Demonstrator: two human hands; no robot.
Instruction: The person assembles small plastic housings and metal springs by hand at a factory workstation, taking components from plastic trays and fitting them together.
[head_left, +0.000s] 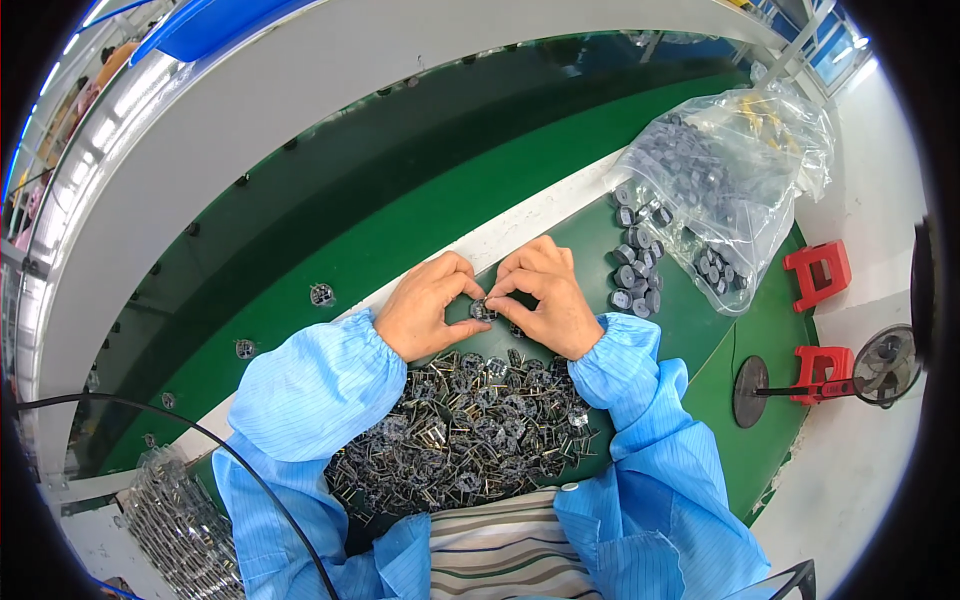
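Observation:
A small round dark part with metal pins [483, 311] is between my two hands, above the green work surface. My left hand [425, 305] pinches it from the left with thumb and forefinger. From the right, the thumb and forefinger of my right hand [550, 300] close at its upper edge; any smaller piece in that pinch is too small to make out. Another dark part [517, 330] lies by my right thumb, partly covered. Just below both hands spreads a heap of similar parts with pins [480, 430], reaching toward my body between my forearms.
Black round caps [638, 265] stand in a cluster to the right, beside a clear plastic bag [740, 170] of more caps. A green conveyor belt [400, 235] past a white rail carries scattered parts. Stacked clear trays [180, 520] lie lower left; red stools [818, 275] and a fan [885, 365] stand right.

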